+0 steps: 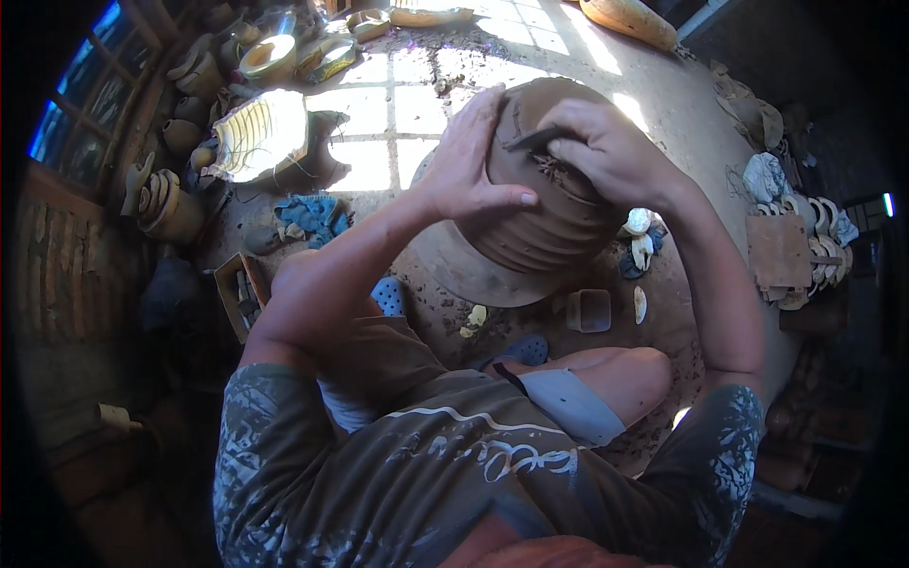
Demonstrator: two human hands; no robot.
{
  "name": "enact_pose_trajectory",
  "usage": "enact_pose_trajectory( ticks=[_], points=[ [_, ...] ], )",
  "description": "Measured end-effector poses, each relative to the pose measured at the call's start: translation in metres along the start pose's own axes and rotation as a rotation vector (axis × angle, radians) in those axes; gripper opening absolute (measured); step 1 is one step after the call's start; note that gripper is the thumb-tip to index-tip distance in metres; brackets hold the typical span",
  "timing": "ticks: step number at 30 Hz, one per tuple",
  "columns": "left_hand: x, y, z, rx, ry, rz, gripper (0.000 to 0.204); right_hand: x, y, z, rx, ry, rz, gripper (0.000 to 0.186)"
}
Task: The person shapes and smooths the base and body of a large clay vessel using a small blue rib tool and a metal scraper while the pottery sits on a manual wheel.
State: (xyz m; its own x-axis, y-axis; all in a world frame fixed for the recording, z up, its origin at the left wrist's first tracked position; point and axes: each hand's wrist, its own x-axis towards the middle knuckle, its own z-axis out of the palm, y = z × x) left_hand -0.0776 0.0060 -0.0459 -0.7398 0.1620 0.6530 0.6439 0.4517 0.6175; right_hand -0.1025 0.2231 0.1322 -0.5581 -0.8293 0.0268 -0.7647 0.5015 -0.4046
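A ribbed brown clay pot [540, 237] stands on a round base [440, 275] in front of me. My left hand [478, 161] lies open against the left side of its upper part, fingers stretched up toward the rim and thumb spread across the clay. My right hand [597, 142] grips a dark flat tool [530, 139] at the top of the pot, where small clay shavings [552, 167] sit just below the tool.
Clay pots [180, 218] and a pale ribbed mould [256, 133] line the left side. A wooden box [241, 293], blue cloth [312, 218] and plastic tub [589, 310] lie on the floor [360, 170]. Curved pieces and boards [776, 251] are stacked at the right.
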Motion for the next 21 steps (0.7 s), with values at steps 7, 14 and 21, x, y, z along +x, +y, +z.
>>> enact_pose_trajectory(
  ticks=[7, 14, 21],
  points=[
    [0.009, -0.014, -0.014, -0.028, -0.035, 0.018, 0.124, -0.062, -0.019, -0.031, 0.094, -0.115, 0.100, 0.020],
    [-0.025, 0.081, -0.003, 0.302, -0.070, 0.424, 0.109, -0.042, -0.012, -0.026, 0.060, 0.325, 0.126, 0.029],
    [-0.033, 0.084, 0.032, 0.257, 0.089, -0.223, 0.143, 0.059, 0.038, -0.004, -0.052, 0.297, 0.049, 0.031]
  ],
)
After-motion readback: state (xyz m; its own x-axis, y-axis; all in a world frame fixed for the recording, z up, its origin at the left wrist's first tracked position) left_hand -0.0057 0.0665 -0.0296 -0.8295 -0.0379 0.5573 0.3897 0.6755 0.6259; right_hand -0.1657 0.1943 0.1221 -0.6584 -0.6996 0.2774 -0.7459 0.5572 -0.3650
